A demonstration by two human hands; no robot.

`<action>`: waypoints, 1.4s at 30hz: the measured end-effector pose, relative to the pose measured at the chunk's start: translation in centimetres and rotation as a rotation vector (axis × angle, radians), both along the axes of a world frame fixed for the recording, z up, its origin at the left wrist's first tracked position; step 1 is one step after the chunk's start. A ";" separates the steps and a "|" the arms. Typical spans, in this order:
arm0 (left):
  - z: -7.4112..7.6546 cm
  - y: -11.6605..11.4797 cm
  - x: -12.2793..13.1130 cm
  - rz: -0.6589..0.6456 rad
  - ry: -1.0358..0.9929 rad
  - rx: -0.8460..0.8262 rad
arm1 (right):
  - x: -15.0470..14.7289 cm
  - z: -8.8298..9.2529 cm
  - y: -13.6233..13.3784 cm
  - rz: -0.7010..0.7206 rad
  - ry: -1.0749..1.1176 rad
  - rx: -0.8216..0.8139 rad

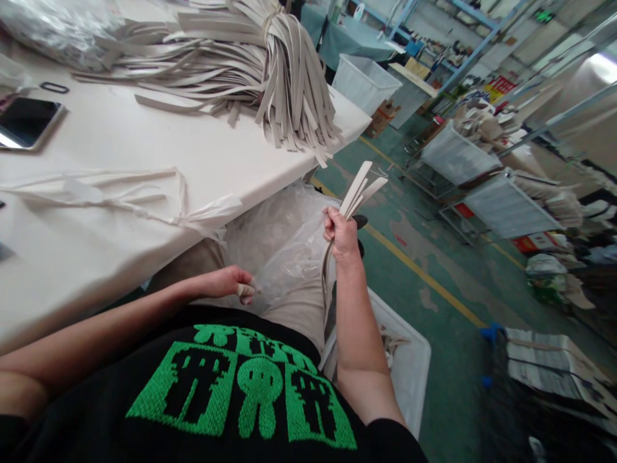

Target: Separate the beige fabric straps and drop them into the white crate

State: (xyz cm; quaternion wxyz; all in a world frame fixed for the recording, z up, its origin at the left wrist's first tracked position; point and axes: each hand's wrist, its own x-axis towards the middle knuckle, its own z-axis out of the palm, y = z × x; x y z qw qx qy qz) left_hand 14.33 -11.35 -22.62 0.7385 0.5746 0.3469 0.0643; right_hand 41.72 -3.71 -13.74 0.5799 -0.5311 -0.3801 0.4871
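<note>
Strips [357, 188] gripped upright in the right hand [344, 233]

Right of the frame's centre, the right hand is closed firmly around a small bunch of pale strips, their cut ends fanning above the fist and their tails hanging below it beside the forearm. The left hand [230, 281], left of centre and lower, has its fingers curled at the edge of a clear plastic sheet [284, 238]; whether it pinches the plastic, I cannot tell. A pale wrap [245, 290] circles one of its digits.

The strips look light, soft and bendable along their length, though short ends stand up by themselves. They should not break, but loose ones could slide out of the bunch, so a whole-fist hold a little below the gathered ends seems best. The plastic looks thin, slippery and easily creased.

Counted: two hands, one small bunch held, its strips overlapping too much to number. On the desk [110, 141] are one large tied bundle [294, 77] of similar strips at upper centre, too many to count, one phone [31, 122] and one dark oblong ring [54, 87] at upper left. One white bin [412, 379] sits lower right of centre.
</note>
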 end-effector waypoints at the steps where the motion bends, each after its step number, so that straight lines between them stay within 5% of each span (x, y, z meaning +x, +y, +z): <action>1: 0.0 0.0 0.1 -0.036 0.020 0.014 | -0.1 0.0 0.1 0.005 0.003 0.000; 5: -0.3 0.1 0.6 -0.114 0.130 0.084 | -0.5 -0.5 0.6 0.065 -0.011 -0.039; 7: -0.5 0.2 0.7 -0.054 0.111 0.008 | -0.7 -1.4 0.6 0.114 -0.047 -0.116; 12: -0.6 1.3 1.1 0.500 -0.184 -0.522 | -2.1 -5.2 -2.6 0.267 -0.049 -0.298; 15: 0.3 2.5 1.6 0.796 -0.270 -0.668 | -2.9 -7.5 -6.6 0.317 -0.048 -0.264; 20: 1.6 4.0 2.7 1.018 -0.356 -0.789 | -3.5 -8.5 -13.6 0.438 -0.032 -0.258; 25: 2.3 4.3 4.1 1.022 -0.420 -0.835 | -4.9 -7.8 -16.8 0.558 -0.135 -0.309; 33: 3.5 3.5 5.0 0.976 -0.407 -0.812 | -6.4 -8.6 -15.8 0.486 -0.246 -0.305; 42: 2.6 2.6 5.3 0.953 -0.397 -0.701 | -6.2 -9.1 -15.1 0.488 -0.288 -0.341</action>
